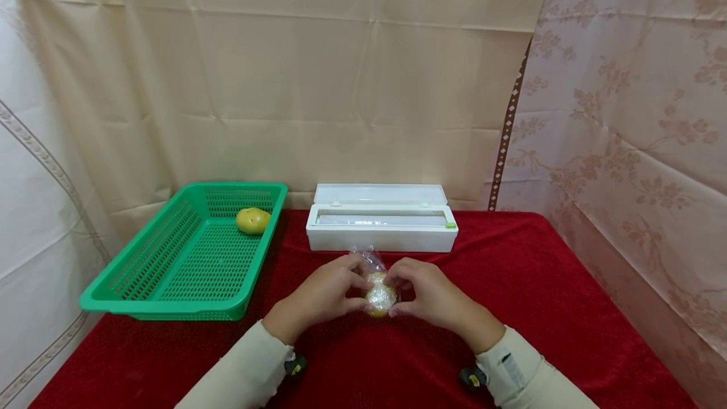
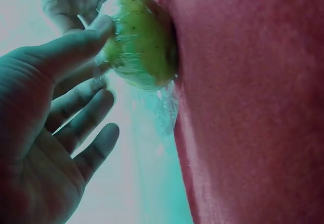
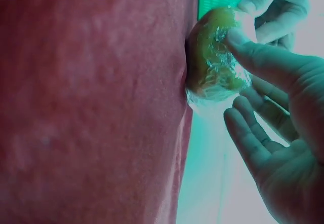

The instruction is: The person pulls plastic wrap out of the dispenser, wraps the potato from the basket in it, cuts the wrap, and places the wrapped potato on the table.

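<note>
A yellow potato wrapped in shiny cling film rests on the red cloth. My left hand holds its left side, thumb and forefinger on the film; the other fingers are loosely spread in the left wrist view. From the right, my right hand holds the same potato with the thumb pressed on the film and the remaining fingers loosely bent. A loose end of film sticks out beyond the potato, towards the white cling film dispenser. Fingertips on the far side are partly hidden.
Behind the hands, the dispenser stands with its lid raised and a green slider at its right end. A green basket on the left contains one unwrapped potato. Red cloth covers the table, with curtains behind.
</note>
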Demonstrator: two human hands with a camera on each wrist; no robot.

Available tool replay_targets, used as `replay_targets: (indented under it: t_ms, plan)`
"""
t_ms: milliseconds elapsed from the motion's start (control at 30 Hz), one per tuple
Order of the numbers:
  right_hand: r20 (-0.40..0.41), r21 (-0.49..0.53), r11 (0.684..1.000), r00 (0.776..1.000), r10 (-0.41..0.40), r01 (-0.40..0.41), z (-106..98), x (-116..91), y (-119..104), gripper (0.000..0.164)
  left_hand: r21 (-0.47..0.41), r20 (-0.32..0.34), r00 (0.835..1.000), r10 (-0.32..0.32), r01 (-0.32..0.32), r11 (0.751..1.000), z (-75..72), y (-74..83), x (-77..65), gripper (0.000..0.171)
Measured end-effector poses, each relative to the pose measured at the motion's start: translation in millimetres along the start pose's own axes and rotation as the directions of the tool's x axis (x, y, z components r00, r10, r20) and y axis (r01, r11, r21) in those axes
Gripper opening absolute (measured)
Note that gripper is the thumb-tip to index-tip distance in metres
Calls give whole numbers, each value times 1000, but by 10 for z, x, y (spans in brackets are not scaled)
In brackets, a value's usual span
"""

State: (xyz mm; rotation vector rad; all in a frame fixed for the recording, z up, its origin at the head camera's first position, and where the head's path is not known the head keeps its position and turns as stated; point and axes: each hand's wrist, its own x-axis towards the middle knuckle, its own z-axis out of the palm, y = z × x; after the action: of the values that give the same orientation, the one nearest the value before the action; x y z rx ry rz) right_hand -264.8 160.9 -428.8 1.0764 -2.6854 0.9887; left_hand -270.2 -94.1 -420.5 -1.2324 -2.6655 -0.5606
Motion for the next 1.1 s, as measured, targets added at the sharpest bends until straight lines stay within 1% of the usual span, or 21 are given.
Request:
replay_targets:
  t_ms: [100,267,467,600,667,767,833,933,1000,1100]
  plan:
    - [15,20,999,999,-31,30,3,2,4,43,74,35,999,-31,29,997,-33,43,-9,27]
    - [5,63,998,1000,-30,29,20,0,-1,40,138,69,993,-101,91,986,-90,147,-9,24]
    - [-49,50,999,999,-16,18,36,0,-16,36,124,71,986,-148,139,983,-118,265,11,16]
    - [-40,30,999,999,-29,30,27,-4,-5,34,83,63,981,-182,176,981,-97,273,9,15]
    - [-28,19,999,999,-46,46,13,-12,0,33,68,46,977,-207,204,977,-66,278,4,20]
    - [-23,-6,998,998,-61,61,-8,-28,1,38,96,7,969,-245,243,965,3,301,5,36]
    - [-32,-39,997,997,-75,74,-18,-29,-7,44,158,-25,966,-256,257,953,48,322,11,47]
    - [-17,-123,987,994,-104,101,-21,-28,-20,54,262,-63,970,-235,243,934,88,337,17,55]
    - [8,-197,975,994,-106,106,-21,-33,-25,62,315,-81,976,-204,219,923,95,333,18,54]
    - [47,-290,954,997,-64,75,-20,-50,-18,70,339,-71,981,-180,193,921,73,319,9,47]
